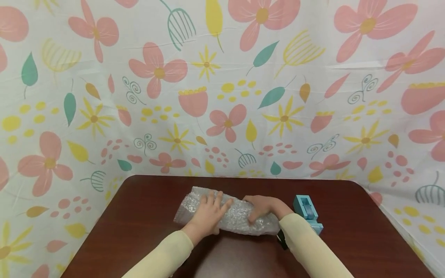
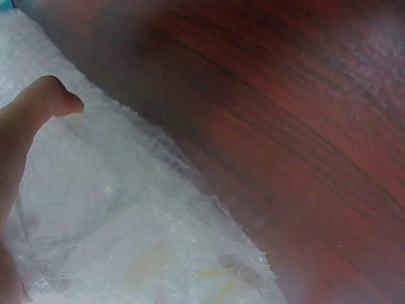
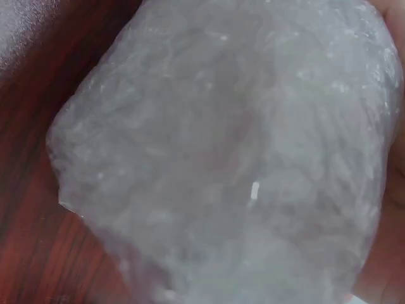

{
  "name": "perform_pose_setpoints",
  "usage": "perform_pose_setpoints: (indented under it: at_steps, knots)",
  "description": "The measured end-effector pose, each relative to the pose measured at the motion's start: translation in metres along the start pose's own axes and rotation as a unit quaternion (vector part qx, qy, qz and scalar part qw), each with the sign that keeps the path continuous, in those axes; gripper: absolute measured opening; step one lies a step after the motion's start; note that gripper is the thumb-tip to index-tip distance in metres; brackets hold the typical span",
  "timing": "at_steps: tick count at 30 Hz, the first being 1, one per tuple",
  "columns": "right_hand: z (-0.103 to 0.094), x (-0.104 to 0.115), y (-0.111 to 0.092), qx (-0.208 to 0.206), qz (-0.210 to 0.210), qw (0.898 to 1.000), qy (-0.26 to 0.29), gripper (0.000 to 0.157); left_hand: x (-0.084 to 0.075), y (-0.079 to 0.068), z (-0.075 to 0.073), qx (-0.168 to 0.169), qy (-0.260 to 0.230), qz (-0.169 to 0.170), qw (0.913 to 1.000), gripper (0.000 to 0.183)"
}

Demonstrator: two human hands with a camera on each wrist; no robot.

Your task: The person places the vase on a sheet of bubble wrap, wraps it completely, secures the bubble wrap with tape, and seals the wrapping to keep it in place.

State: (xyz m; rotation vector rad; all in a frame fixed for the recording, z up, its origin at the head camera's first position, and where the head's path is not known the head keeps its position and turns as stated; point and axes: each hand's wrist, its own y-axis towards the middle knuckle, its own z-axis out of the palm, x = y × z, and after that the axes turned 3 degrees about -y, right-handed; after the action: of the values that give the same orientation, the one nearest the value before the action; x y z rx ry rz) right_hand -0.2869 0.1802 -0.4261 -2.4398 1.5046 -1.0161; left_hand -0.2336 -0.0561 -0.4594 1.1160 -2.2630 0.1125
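Observation:
A roll of clear bubble wrap (image 1: 240,216) lies slantwise across the dark wooden table, its left end flat and loose-edged. My left hand (image 1: 207,216) rests on its left half with fingers spread and fairly straight. In the left wrist view a thumb (image 2: 47,101) lies over the bubbled sheet (image 2: 126,190). My right hand (image 1: 264,206) grips the right part of the roll, thumb on the near side and fingers over the far side. The right wrist view shows the crumpled end of the wrap (image 3: 215,152) close up, with part of the hand (image 3: 386,253) along its edge.
A light blue tape dispenser (image 1: 306,207) stands just right of my right wrist, partly behind the sleeve. A small black object (image 1: 282,240) shows under the right forearm. Behind the table (image 1: 146,216) hangs a flower-patterned cloth (image 1: 227,123).

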Motion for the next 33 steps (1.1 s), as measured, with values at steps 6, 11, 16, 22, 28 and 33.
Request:
perform_pose_setpoints:
  at_steps: [6,11,16,22,28,33]
  knots:
    - [0.007,0.001,-0.006,0.018,-0.017,0.999,0.023,0.067,0.002,-0.010,-0.006,-0.008,-0.027,0.022,0.9994,0.112]
    - [0.012,0.004,-0.012,0.034,-0.016,0.998,0.054,0.068,0.004,-0.018,-0.015,0.011,-0.033,0.043,0.9984,0.112]
    - [0.018,0.005,-0.016,0.045,-0.017,0.996,0.069,0.067,0.005,-0.025,-0.023,0.028,-0.054,0.056,0.9966,0.112]
    - [0.024,0.006,-0.018,0.066,-0.029,0.992,0.099,0.057,0.004,-0.034,-0.026,-0.006,-0.070,0.058,0.9958,0.112]
    - [0.024,0.007,-0.019,0.082,-0.016,0.992,0.099,0.068,0.006,-0.033,-0.027,0.008,-0.106,0.064,0.9923,0.110]
    - [0.019,0.008,-0.017,0.101,0.000,0.992,0.079,0.074,0.011,-0.028,-0.027,0.032,-0.148,0.060,0.9867,0.106]
